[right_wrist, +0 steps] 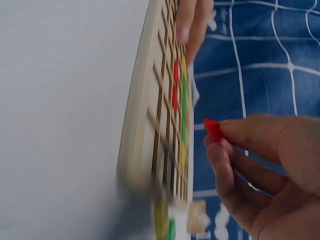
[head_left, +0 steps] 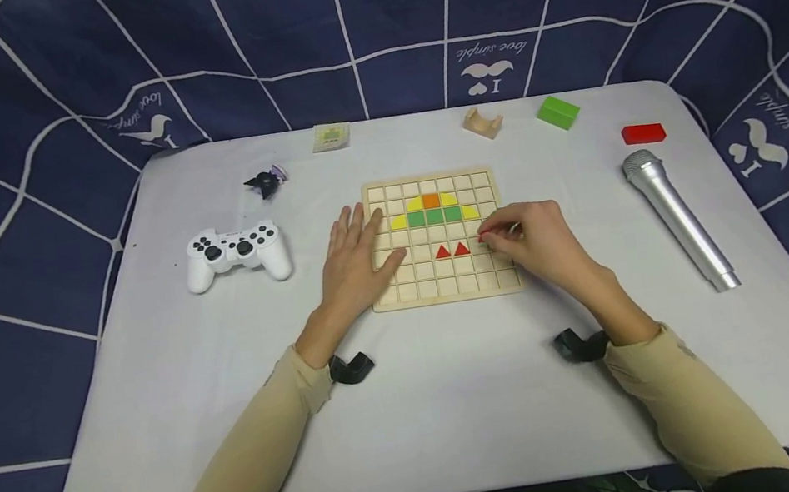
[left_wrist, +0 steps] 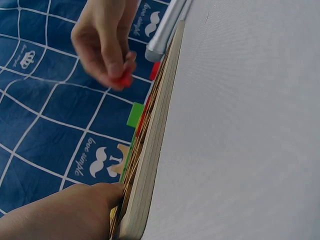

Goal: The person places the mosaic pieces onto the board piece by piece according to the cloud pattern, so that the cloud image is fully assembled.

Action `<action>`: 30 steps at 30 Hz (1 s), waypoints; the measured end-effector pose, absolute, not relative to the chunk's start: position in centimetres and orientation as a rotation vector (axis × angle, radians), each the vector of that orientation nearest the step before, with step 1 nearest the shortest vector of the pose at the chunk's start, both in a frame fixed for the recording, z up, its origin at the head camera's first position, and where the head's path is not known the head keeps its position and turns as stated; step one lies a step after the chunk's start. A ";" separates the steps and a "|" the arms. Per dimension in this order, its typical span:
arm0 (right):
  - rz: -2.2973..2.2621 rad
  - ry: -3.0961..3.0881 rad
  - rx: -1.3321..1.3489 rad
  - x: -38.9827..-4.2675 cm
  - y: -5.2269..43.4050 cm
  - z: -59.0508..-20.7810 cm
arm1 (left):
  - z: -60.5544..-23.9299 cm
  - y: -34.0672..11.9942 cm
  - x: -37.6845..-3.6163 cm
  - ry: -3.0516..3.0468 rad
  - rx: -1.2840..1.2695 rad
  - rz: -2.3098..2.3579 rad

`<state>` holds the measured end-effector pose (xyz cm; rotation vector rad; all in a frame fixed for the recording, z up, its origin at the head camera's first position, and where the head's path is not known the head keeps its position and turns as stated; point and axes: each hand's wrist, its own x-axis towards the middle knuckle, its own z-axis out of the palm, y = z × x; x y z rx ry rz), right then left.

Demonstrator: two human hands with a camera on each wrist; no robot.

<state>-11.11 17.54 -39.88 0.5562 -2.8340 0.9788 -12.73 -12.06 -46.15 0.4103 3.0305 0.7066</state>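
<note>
A wooden grid board (head_left: pixel 409 293) lies on the white table. Yellow, orange and green pieces form a dome-like pattern in its upper rows, with an orange square (head_left: pixel 429 201) at the top. Two red triangles (head_left: pixel 461 249) sit side by side lower down. My left hand (head_left: pixel 352 264) rests on the board's left edge, fingers straight and thumb spread onto the grid. Above the board's right side, my right hand (head_left: pixel 541 242) pinches a small red triangular piece (right_wrist: pixel 213 130) between thumb and fingertips. In the head view those fingers mostly cover this piece.
Left of the board are a white game controller (head_left: pixel 236 251) and a small black-and-purple figure (head_left: pixel 266 182). A pattern card (head_left: pixel 330 136), a wooden arch block (head_left: pixel 482 123) and a green block (head_left: pixel 558 112) lie behind. At right are a red block (head_left: pixel 643 134) and a silver microphone (head_left: pixel 680 218).
</note>
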 end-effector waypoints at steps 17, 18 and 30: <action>1.192 -2.875 0.699 -13.7 9.7 -41.6 | -46.2 -12.1 -12.8 3.028 0.419 0.708; 1.189 -2.873 0.700 -13.7 9.7 -41.6 | -46.1 -12.1 -12.8 3.026 0.419 0.710; 1.124 -2.819 0.777 -13.5 10.0 -42.0 | -46.0 -12.1 -12.7 3.028 0.423 0.711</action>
